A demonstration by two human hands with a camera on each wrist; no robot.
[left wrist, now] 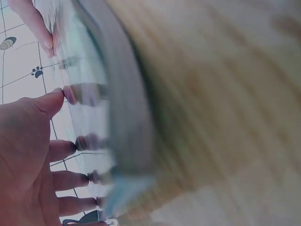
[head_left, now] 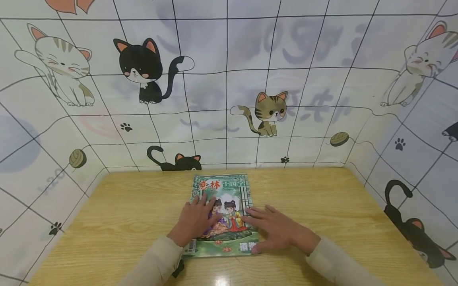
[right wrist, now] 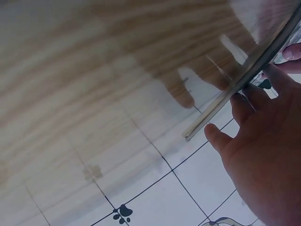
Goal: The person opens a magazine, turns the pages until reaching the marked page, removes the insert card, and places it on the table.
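A magazine (head_left: 229,248) with a green illustrated cover lies flat on the wooden table, two cartoon figures in robes pictured on it. Over its left side rests my left hand (head_left: 195,220), fingers spread and touching the cover. My right hand (head_left: 273,230) lies along the right edge, its fingertips on the cover and its thumb by the lower right corner. In the left wrist view the fingertips of the left hand (left wrist: 28,155) meet the glossy cover beside the thick page edge (left wrist: 124,94). The right wrist view has the right hand (right wrist: 268,146) at the magazine's edge (right wrist: 221,101).
The wooden table (head_left: 322,198) has a glossy, reflecting top. White walls (head_left: 214,91) with printed cats and black grid lines enclose it at the back and sides. A small black object (head_left: 178,269) sits beside the left sleeve.
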